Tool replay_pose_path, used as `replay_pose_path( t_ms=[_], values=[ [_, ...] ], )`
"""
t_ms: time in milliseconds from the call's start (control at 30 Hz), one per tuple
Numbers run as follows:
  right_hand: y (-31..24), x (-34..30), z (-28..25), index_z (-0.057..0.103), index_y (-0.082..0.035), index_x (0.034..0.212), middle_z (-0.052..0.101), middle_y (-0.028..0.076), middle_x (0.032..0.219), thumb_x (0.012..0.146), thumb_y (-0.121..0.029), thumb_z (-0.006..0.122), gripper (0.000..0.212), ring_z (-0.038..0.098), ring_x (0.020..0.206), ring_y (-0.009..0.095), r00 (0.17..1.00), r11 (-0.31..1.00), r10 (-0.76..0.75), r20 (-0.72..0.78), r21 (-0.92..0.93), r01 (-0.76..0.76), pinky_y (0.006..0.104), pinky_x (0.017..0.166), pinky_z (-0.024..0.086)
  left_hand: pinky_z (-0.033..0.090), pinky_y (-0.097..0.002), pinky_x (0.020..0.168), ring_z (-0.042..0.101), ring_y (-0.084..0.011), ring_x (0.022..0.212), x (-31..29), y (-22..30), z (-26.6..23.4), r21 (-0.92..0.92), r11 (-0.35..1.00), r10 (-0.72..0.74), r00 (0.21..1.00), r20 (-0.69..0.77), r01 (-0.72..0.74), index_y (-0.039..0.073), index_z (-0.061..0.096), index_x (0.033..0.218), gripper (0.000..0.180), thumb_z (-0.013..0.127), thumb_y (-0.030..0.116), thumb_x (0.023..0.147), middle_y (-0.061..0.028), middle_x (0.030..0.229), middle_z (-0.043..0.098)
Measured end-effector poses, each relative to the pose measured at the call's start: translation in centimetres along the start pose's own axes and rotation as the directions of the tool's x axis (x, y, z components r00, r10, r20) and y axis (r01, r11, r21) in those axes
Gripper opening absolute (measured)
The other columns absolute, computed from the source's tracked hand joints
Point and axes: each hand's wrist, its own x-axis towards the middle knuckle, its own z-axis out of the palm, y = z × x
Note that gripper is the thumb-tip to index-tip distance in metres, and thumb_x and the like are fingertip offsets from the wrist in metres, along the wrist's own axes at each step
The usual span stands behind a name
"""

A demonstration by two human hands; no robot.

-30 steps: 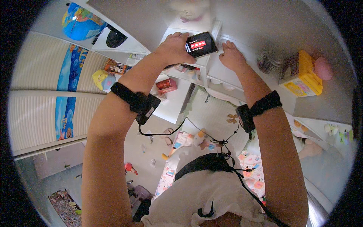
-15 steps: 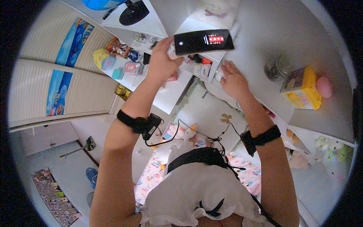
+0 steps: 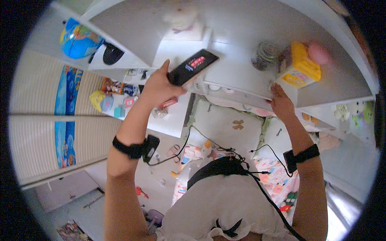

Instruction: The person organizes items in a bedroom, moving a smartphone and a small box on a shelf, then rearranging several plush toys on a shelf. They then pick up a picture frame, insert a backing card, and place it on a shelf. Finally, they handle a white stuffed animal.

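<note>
I have the phone [image 3: 193, 67] held out in front of the white shelf [image 3: 233, 64], its lit screen facing up and its long side slanting up to the right. The left hand [image 3: 159, 86] grasps its lower-left end, thumb below and the other fingers along the upper side; I cannot tell whether the phone's far corner touches the shelf. To hold it well, I would keep that grip off the screen, support the free end, which overhangs the grasp, and turn the wrist gently so the corner clears the shelf's upright. The right hand [image 3: 281, 103] appears to hold nothing: its fingers are released and slightly bent, close to the shelf's front edge, though blur hides whether they touch it. They would do best moving low and slowly there, since the yellow box [image 3: 301, 66] is just beside them. I cannot make out what that box contains. A pink rounded object [image 3: 319, 53] sits against it, and to its left a clear jar [image 3: 265, 55] shows greyish contents, too blurred to identify. Lower left, on the white tabletop [image 3: 175, 123], a small clear container [image 3: 159, 112] stands near a red box [image 3: 168, 103]; I cannot read its contents either.
</note>
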Motion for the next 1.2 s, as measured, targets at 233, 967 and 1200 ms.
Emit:
replay_pose_path(
  t_ms=[233,967,1200],
  values=[
    [2.7,-3.6,0.2,0.037,0.000,0.117,0.033,0.016,0.124,0.068,-0.007,0.046,0.050,0.032,0.116,0.027,0.969,0.953,0.249,0.001,0.180,-0.245,0.0324,0.094,0.032,0.041,-0.0240,0.069,0.053,-0.0192,0.075,0.5,7.9,4.3,-0.665,0.706,0.015,0.934,0.357,0.242,-0.016,0.014,0.121,0.101,0.073,0.028,0.052,-0.0186,0.088,0.054],
    [2.1,-3.7,0.0,0.036,0.002,0.118,0.031,0.017,0.126,0.064,-0.007,0.046,0.055,0.028,0.118,0.028,0.965,0.945,0.262,0.015,0.199,-0.260,0.0327,0.097,0.026,0.033,-0.0398,0.085,0.037,-0.0307,0.103,8.3,10.5,16.2,0.129,0.857,-0.484,0.865,-0.131,0.498,0.004,0.016,0.126,0.102,0.071,0.047,0.052,-0.0160,0.112,0.038],
    [-0.5,-2.4,0.4,0.043,0.002,0.111,0.037,0.018,0.122,0.066,-0.007,0.048,0.046,0.032,0.116,0.028,0.989,0.989,0.146,-0.004,0.033,-0.146,0.0327,0.095,0.028,0.031,-0.0363,0.090,0.037,-0.0329,0.108,1.4,6.4,17.3,-0.171,0.985,-0.075,0.941,-0.329,0.018,-0.006,0.034,0.116,0.073,0.066,0.031,0.062,-0.0216,0.114,0.041]
  ],
)
